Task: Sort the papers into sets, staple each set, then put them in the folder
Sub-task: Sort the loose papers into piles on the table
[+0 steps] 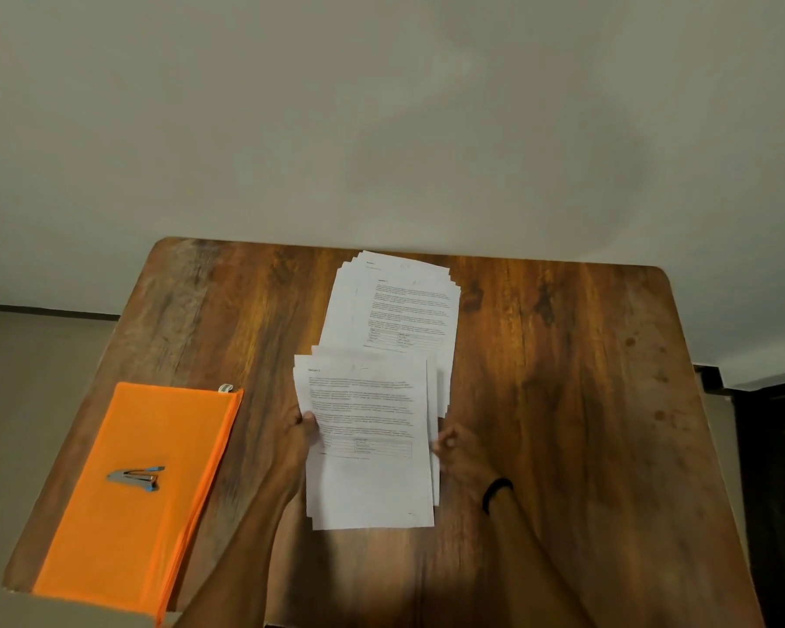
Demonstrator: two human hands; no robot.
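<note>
- Your left hand (301, 435) grips the left edge of the sheaf (368, 451), thumb on top and fingers beneath. Keep that pinch firm, since it alone clearly holds the sheets above the table (563, 401).
- Your right hand (454, 446) sits at the sheaf's right edge with fingers curled. Whether it actually grasps any sheets cannot be told. Use it to peel one page at a time rather than several.
- The sheaf's sheets are splayed at the right side. Read each heading before you deal a page, and square the edges afterwards.
- The stapler (136, 478) lies on the orange folder (128, 514) to your left, untouched. Leave both there until a set is complete.
- The far pile (395, 305) is fanned out beyond the sheaf. Lay matching pages onto it flat and aligned, so that stapling later probably needs less tidying.
</note>
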